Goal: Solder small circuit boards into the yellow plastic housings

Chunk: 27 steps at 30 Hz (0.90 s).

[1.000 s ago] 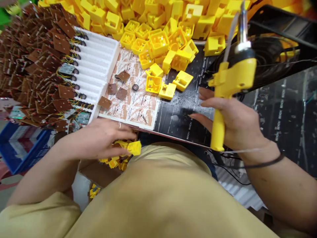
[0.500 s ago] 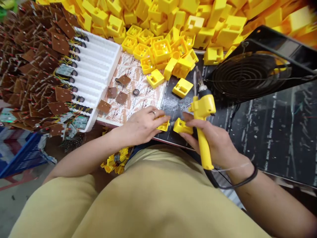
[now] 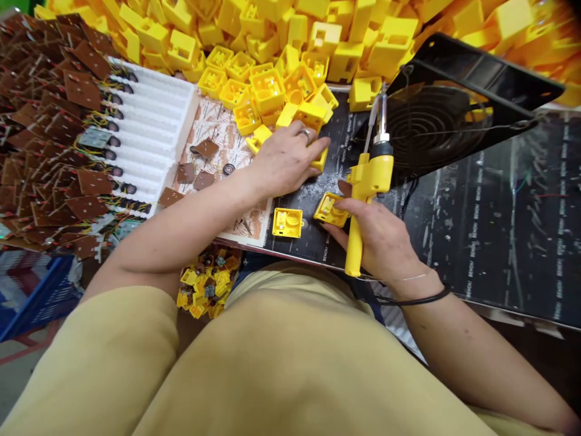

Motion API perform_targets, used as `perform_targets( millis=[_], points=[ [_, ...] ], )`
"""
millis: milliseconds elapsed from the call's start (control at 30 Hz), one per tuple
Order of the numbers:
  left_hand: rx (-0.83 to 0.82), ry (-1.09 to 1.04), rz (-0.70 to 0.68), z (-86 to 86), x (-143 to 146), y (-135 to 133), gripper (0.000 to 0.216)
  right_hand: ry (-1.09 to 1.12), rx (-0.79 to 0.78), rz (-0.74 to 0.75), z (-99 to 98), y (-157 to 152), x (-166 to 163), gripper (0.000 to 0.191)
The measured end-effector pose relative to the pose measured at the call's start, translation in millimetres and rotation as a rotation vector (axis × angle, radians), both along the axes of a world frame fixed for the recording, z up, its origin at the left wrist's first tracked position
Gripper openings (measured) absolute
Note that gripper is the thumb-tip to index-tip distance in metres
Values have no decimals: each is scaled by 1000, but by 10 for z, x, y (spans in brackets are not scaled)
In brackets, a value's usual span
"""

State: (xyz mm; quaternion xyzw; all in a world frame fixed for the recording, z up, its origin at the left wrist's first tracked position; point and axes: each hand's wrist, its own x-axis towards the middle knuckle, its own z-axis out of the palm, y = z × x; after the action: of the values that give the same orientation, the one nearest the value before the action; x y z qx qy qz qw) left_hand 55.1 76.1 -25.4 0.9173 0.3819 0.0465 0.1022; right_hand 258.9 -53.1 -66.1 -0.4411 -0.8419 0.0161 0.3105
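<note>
My right hand (image 3: 381, 236) is closed around the yellow handle of a soldering gun (image 3: 371, 175), its metal tip pointing up and away. Thumb and fingertips of that hand also pinch a small yellow plastic housing (image 3: 327, 209), open side up. Farther forward, my left hand (image 3: 290, 158) curls over another yellow housing (image 3: 320, 160) at the front of the pile; the hand covers most of it. Between the hands and nearer to me, a third yellow housing (image 3: 287, 223) lies open side up on the black bench top, with metal contacts and a perforated round area inside.
Many yellow housings (image 3: 267, 85) are heaped at the back. A black fan (image 3: 436, 121) leans at right. At left, brown circuit boards (image 3: 86, 88) with wires and small round parts fill a white foam tray (image 3: 158, 115). Loose boards (image 3: 204, 149) lie beside it. Below the edge are more yellow pieces (image 3: 206, 284).
My left hand has let go of the housing near the bench edge and moved forward onto another one. The housing in my right hand has turned open side up, and the soldering gun stands more upright.
</note>
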Motion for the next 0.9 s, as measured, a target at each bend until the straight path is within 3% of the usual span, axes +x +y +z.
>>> perform_targets(
  millis=[133,267,333,400,467,567,667,800,900],
  points=[
    [-155,-195,208,223,-417,-116,42,21,-70,91,11,-84,50,32],
    [-320,117,334,326,-790,-352,45,32,-74,147,2,-115,33,35],
    [-265,292,380,312,-900,-493,49,38,-68,159,-13,-113,18,36],
    [-149,319,398,279,-995,-618,53,38,-71,166,-20,-107,6,38],
    [-82,225,315,239,-1098,-706,54,38,-77,163,-13,-94,-20,42],
    [-97,58,79,174,-1235,-764,61,59,-68,169,7,-42,-130,48],
    [-79,-6,-3,97,-1251,-806,59,53,-41,222,1,39,-294,46],
    [-19,-96,-77,-54,-1003,-936,49,0,-19,238,-27,90,-345,38],
    [34,-216,-90,-147,-766,-988,54,-10,-25,192,0,66,-193,45]
  ],
)
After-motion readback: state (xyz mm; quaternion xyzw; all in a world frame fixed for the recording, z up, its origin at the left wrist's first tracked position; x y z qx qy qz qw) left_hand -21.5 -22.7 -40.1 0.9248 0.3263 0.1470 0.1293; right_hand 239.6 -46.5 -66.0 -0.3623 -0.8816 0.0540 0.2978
